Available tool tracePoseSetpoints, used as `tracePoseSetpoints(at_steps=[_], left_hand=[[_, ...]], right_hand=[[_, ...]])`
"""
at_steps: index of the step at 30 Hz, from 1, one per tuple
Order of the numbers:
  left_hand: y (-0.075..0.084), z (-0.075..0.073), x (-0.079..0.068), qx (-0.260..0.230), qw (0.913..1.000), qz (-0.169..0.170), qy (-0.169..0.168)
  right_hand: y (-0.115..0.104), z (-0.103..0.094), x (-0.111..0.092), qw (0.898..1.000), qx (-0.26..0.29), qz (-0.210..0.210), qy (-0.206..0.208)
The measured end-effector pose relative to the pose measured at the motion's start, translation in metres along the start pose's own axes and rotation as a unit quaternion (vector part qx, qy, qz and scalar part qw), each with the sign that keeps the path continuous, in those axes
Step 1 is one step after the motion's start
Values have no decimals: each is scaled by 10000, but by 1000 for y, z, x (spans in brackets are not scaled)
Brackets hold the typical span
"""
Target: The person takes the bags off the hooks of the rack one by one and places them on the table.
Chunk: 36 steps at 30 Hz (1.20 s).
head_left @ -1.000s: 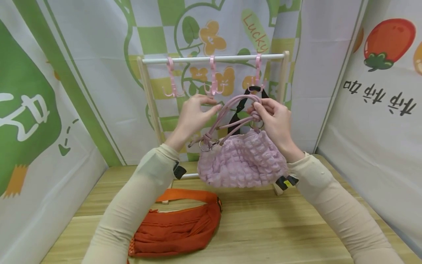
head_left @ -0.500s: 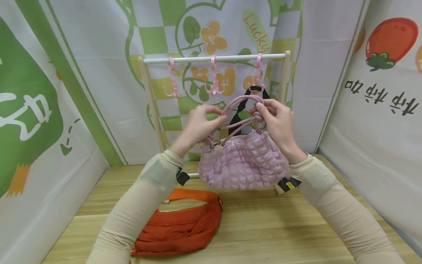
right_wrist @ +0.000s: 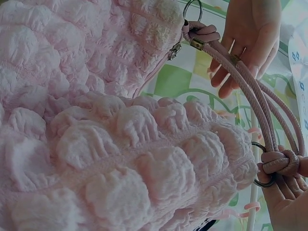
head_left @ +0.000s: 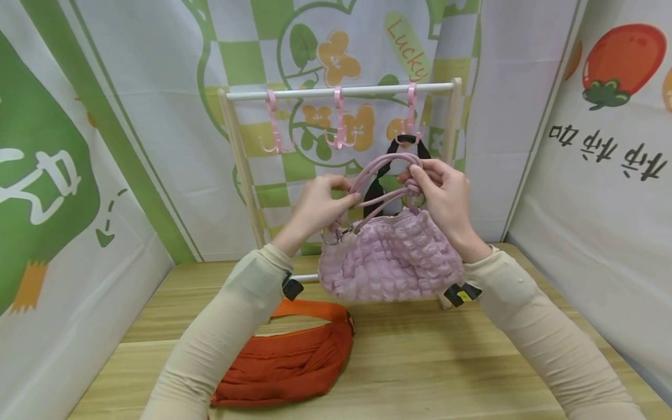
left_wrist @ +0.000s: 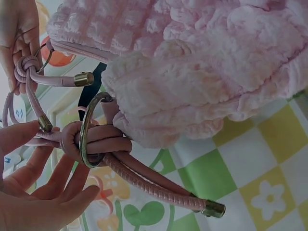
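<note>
A pink puffy handbag (head_left: 388, 256) hangs in front of the rack, held up by its cord handles (right_wrist: 250, 98). My right hand (head_left: 445, 189) pinches the handles between thumb and fingers, right at the right-hand knot. On the left side, my left hand (head_left: 321, 204) has thumb and forefinger around the handle cords. In the left wrist view its fingers (left_wrist: 45, 178) lie beside the knot (left_wrist: 94, 142) and metal ring, where gold-tipped cord ends dangle. Above the bag, three pink hooks (head_left: 340, 125) hang from the rack's bar; a black strap (head_left: 389, 153) loops over the right one.
Below my left forearm, an orange-red waist bag (head_left: 294, 364) lies on the wooden table (head_left: 451, 361). The rack has a white top bar (head_left: 373, 91) and wooden side posts (head_left: 238, 157). Printed curtains (head_left: 588, 192) enclose the table at the back and both sides.
My left hand has moved right and down, from beside the handle to gripping its cords. The right hand has kept its pinch, and the handbag has shifted slightly right.
</note>
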<state>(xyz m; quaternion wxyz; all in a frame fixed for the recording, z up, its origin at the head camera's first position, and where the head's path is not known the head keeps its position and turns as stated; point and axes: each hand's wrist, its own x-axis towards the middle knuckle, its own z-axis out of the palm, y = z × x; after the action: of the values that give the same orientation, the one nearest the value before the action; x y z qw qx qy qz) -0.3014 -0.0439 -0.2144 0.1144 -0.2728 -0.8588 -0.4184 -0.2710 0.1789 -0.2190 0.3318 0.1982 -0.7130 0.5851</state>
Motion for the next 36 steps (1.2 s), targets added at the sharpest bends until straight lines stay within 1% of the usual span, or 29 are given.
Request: tracePoseSetpoints(at_steps=[5,7,13,16,21,25,29,36], left_hand=[[-2,2,-1,-227,9997,-32,-98],[-2,3,-2,-173,9998,19,-69],[-4,3,-3,-85,9997,231,46],[-4,3,-4,-123,9996,263,76],[-4,3,-6,-307,9992,238,79],[-5,2,-7,-426,9987,276,81],[-5,2,-9,-587,9977,324,80],[-6,1,-11,-706,9969,321,139]], right_hand=[[-16,0,-7,10000,-32,66,-60],[-21,0,-9,9999,-94,80,-64],[-21,-1,-12,9996,-234,123,-34],[-20,-1,-13,9994,-308,145,-24],[-16,-2,-13,9995,-266,159,-16],[-3,-4,-11,9998,-140,117,1],[10,-6,-9,9997,-201,116,45],[15,-7,-9,9994,-280,177,36]])
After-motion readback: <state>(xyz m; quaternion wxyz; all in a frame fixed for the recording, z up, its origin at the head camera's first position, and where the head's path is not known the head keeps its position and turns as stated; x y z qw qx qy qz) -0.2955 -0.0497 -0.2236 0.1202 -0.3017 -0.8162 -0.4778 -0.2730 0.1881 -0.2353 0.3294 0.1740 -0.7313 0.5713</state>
